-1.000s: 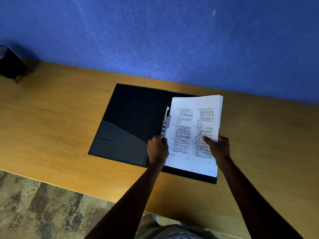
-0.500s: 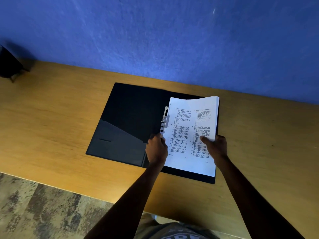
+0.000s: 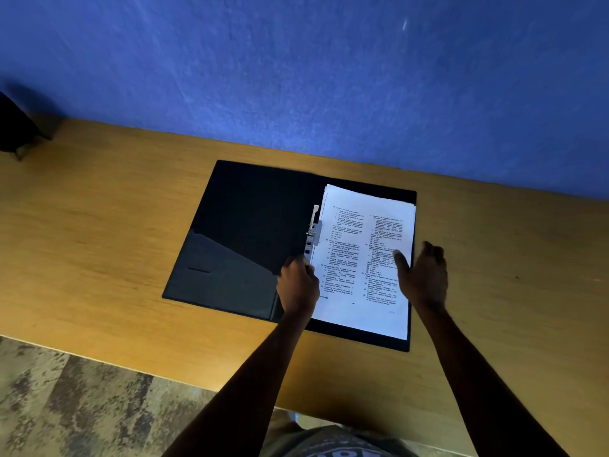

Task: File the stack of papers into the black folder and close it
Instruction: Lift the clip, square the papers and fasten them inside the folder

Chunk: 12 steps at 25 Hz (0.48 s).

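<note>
The black folder (image 3: 250, 232) lies open on the wooden table (image 3: 99, 225). A stack of printed white papers (image 3: 365, 258) rests flat on its right half, beside the metal clip (image 3: 313, 230) at the spine. My left hand (image 3: 298, 283) is closed at the papers' lower left edge, by the clip's lower end. My right hand (image 3: 423, 275) hovers at the stack's right edge with fingers spread, thumb over the page, holding nothing.
A blue wall (image 3: 296, 77) runs along the table's far edge. A dark object (image 3: 16, 127) stands at the far left corner. Patterned carpet (image 3: 82, 400) shows below the near table edge.
The paper stack was lowered from a tilted hold to lie flat on the folder's right half. My right hand let go of it and opened at its right edge.
</note>
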Each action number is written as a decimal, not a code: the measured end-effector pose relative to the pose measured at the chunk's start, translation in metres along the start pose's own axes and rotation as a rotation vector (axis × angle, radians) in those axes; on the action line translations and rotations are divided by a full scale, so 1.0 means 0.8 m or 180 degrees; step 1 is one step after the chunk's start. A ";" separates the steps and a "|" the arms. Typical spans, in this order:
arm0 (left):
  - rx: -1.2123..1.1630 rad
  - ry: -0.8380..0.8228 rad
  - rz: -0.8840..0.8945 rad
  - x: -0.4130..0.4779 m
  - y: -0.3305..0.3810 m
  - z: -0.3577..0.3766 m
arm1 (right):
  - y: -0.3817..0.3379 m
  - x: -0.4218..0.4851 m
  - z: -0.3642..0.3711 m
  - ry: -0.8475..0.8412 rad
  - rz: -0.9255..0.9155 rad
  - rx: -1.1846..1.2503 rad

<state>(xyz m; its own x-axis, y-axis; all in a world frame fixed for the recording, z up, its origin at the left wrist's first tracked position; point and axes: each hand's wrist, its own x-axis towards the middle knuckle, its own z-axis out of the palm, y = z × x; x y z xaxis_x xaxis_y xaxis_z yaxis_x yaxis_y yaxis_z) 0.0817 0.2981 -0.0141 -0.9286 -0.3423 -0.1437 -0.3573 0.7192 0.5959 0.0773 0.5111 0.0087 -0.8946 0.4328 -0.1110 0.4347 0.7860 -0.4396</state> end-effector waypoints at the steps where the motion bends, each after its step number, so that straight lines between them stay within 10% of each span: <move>1: -0.0001 0.0007 0.0016 0.000 -0.001 0.000 | -0.002 -0.002 0.001 0.0169 -0.0107 -0.0083; 12: -0.0036 -0.0019 -0.0041 0.002 -0.005 0.001 | -0.043 -0.010 0.080 -0.0368 -0.1409 -0.0364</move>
<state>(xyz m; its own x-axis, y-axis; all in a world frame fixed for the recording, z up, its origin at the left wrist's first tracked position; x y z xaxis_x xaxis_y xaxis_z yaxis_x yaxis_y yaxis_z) 0.0820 0.2950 -0.0173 -0.9245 -0.3477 -0.1561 -0.3680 0.7078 0.6030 0.0628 0.4519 -0.0325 -0.9993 -0.0018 -0.0364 0.0117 0.9302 -0.3668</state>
